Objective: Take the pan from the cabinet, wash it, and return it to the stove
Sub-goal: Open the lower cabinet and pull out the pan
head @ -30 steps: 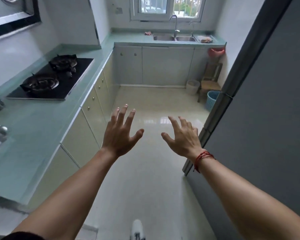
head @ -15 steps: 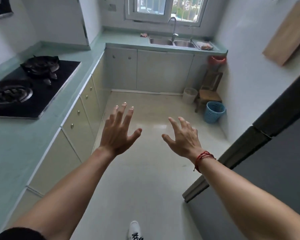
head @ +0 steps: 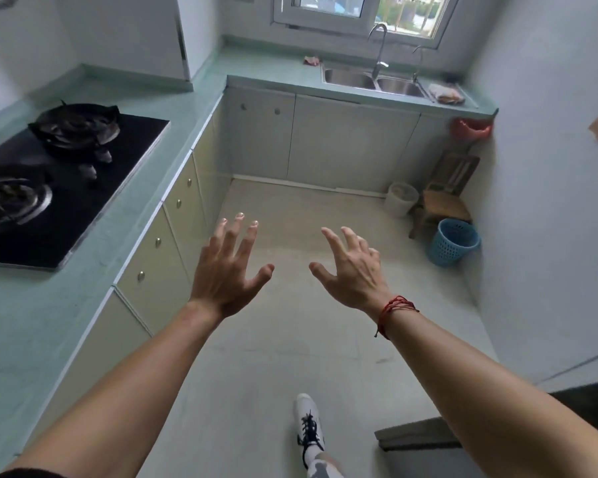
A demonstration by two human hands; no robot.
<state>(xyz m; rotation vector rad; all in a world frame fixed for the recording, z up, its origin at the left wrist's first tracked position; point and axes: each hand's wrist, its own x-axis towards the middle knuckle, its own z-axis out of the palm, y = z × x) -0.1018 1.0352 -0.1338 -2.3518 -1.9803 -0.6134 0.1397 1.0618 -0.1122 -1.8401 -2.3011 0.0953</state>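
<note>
No pan is in view. My left hand (head: 227,270) and my right hand (head: 351,270) are held out in front of me over the floor, fingers spread, holding nothing. A black two-burner gas stove (head: 66,174) is set into the green counter on the left, both burners bare. Pale cabinet doors with small knobs (head: 159,260) run under that counter, all shut. More shut cabinet doors (head: 325,139) stand under the double steel sink (head: 373,81) with its tap, at the far end below the window.
A blue plastic basket (head: 453,241), a small wooden chair (head: 442,198) and a white bin (head: 400,198) stand by the right wall. A red bag (head: 472,127) hangs from the counter end. A dark grey edge (head: 418,436) juts in at bottom right. My white shoe (head: 308,419) is on the floor.
The view has moved forward into the kitchen: the stove and cabinets slid left and nearer, the grey door on the right dropped out of sight. Both hands stay open.
</note>
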